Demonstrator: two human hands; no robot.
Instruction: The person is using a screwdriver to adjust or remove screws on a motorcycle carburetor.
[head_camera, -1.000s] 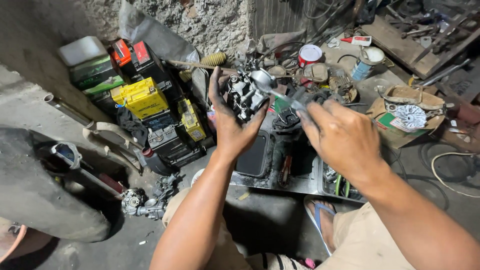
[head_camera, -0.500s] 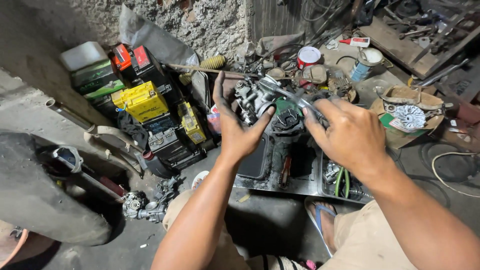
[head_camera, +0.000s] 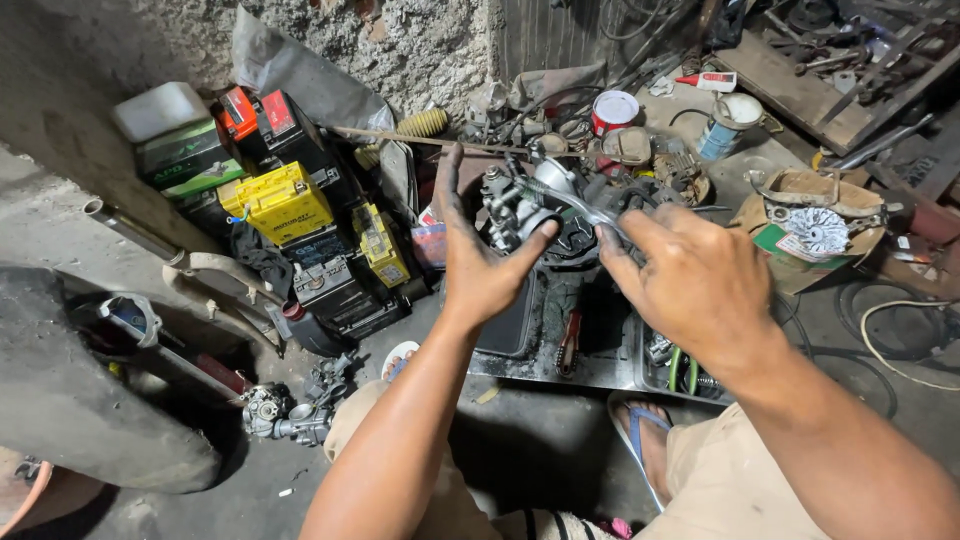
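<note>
My left hand (head_camera: 478, 268), blackened with grease, holds a grey metal carburetor (head_camera: 515, 208) up in front of me, thumb under it and fingers behind. My right hand (head_camera: 690, 280) grips a shiny metal wrench (head_camera: 572, 202) whose head rests on the carburetor's top. Both hands hover above a metal tray (head_camera: 560, 365) on the floor. The wrench handle is mostly hidden inside my right fist.
Several vehicle batteries, yellow (head_camera: 278, 203), black and red (head_camera: 270, 120), are stacked at the left wall. Another carburetor (head_camera: 290, 415) lies on the floor by my knee. Cans (head_camera: 612, 110), a cardboard box with a round metal part (head_camera: 815, 232) and cables lie at the right.
Both hands with the carburetor and wrench have drifted slightly right and lower in view. The wrench head now sits closer on the carburetor's top.
</note>
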